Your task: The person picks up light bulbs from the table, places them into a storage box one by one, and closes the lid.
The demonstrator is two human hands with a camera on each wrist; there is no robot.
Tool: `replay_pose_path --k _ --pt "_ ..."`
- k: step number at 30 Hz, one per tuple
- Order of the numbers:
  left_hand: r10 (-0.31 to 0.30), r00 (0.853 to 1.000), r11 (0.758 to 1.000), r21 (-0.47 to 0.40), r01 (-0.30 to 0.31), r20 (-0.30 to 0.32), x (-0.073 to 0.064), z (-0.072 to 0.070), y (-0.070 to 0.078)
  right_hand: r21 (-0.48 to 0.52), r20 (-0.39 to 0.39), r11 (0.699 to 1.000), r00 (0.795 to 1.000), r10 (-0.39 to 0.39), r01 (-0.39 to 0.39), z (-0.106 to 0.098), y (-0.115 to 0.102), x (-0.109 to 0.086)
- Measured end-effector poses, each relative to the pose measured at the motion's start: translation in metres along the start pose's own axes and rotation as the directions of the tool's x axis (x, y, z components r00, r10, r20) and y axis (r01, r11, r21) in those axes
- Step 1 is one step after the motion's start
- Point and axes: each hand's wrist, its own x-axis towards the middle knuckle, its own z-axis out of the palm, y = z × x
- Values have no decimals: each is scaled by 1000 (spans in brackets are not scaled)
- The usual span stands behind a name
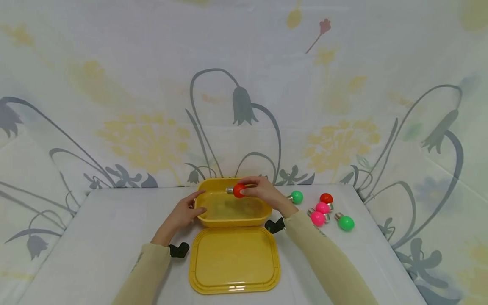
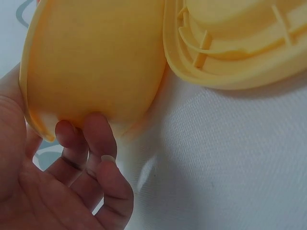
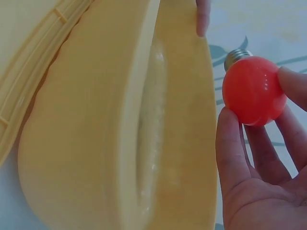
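A red light bulb [image 1: 239, 190] is pinched in the fingers of my right hand [image 1: 263, 191], over the opening of a yellow plastic box [image 1: 232, 223]. Its metal screw base points left in the head view. In the right wrist view the round red bulb [image 3: 254, 91] sits between thumb and fingertips, beside the box rim. My left hand [image 1: 184, 212] grips the box's left end, some fingers over the rim. Other fingertips of that left hand [image 2: 62, 187] curl against the outer wall in the left wrist view. The box interior looks bare in the head view.
A yellow lid [image 1: 234, 260] lies flat in front of the box. To the right on the white table are green bulbs [image 1: 346, 223], pink bulbs [image 1: 317, 219] and another red bulb [image 1: 326, 198]. A flower-patterned cloth [image 1: 244, 140] hangs behind the table.
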Motion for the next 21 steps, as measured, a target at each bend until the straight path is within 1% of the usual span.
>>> replay_pose_path --k 3,14,17,21 --pt "14 1000 1000 -2 -14 -2 0 0 0 -15 10 1000 1000 -2 2 -1 0 2" --pt "14 1000 1000 -6 -14 4 -1 -1 2 -73 37 996 998 43 -40 -3 0 16" --pt "21 1000 1000 -8 -21 6 -1 -1 2 -52 61 997 996 59 -56 -4 0 20" --pt "30 999 1000 -6 -30 10 0 -2 3 35 104 995 991 90 -94 -5 2 25"
